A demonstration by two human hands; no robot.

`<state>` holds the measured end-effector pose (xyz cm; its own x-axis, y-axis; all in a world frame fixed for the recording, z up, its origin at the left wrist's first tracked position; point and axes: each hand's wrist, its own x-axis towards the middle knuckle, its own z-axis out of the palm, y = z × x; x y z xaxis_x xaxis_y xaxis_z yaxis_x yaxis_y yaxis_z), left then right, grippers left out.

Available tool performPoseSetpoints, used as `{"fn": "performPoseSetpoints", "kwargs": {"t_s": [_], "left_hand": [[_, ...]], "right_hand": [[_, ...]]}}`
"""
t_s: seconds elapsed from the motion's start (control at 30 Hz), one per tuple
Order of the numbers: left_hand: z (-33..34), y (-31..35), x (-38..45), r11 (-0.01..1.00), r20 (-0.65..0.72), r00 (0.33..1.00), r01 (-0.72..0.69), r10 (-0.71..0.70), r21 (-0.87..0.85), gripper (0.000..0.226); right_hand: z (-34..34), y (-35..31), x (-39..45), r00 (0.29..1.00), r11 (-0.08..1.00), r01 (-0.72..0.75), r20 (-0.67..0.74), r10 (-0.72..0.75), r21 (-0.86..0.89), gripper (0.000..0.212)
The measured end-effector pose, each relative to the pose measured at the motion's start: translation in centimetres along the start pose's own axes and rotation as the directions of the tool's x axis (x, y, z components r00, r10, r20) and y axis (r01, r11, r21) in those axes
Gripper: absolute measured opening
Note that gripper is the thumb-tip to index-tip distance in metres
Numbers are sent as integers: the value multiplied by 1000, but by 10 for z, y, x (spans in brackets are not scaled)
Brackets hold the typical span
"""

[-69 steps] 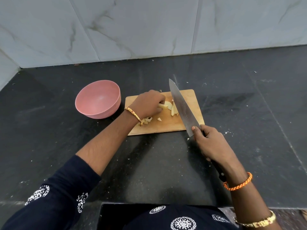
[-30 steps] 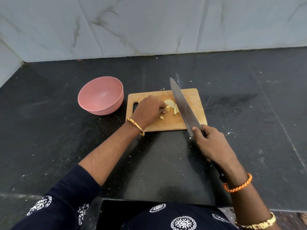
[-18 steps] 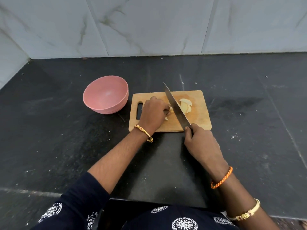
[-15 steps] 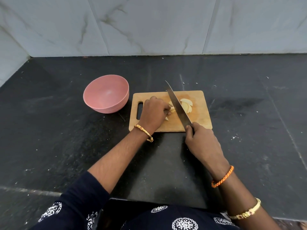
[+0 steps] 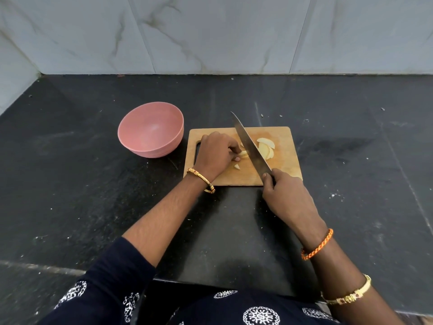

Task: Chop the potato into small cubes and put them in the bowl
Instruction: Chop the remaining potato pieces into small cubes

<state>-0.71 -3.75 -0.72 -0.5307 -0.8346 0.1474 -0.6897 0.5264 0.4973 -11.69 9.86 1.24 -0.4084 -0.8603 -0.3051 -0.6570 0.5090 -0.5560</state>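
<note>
Far left on the dark counter (image 5: pixel 70 184) sits the pink bowl (image 5: pixel 151 130), with no potato in it that I can see. Next comes the wooden board (image 5: pixel 284 137), where my left hand (image 5: pixel 215 153) curls over a potato piece (image 5: pixel 243 154), fingertips pinching it against the wood; one small offcut (image 5: pixel 237 167) lies just beside. Wet cut potato is probably firm but slick, so I'd hold it low with knuckles forward. The knife (image 5: pixel 250 146) slants across the board right beside that piece, my right hand (image 5: pixel 284 193) wrapped round its handle, forefinger near the blade. Right of the blade lie the potato slices (image 5: pixel 266 147), not yet cubed.
</note>
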Motion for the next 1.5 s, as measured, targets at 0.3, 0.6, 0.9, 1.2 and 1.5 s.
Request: {"fn": "performPoseSetpoints", "kwargs": {"t_s": [0.3,0.6,0.9,1.2,1.5], "left_hand": [[2,0,-1,1000,-39,999,-14,14,5,12],[5,0,-6,996,-64,994,84,-85,-13,13],[6,6,-16,995,-90,994,70,-64,68,16],[6,5,-13,994,-91,992,95,-89,60,14],[8,2,-12,995,-98,991,98,-96,20,11]], "right_hand": [[-6,-12,10,989,998,-42,137,49,-57,24],[-4,-5,-10,976,989,-99,183,117,-106,27],[-8,6,-38,992,994,-110,64,108,20,29],[4,-9,-4,998,999,-48,31,48,13,30],[6,-11,3,999,999,-29,38,28,18,29]]}}
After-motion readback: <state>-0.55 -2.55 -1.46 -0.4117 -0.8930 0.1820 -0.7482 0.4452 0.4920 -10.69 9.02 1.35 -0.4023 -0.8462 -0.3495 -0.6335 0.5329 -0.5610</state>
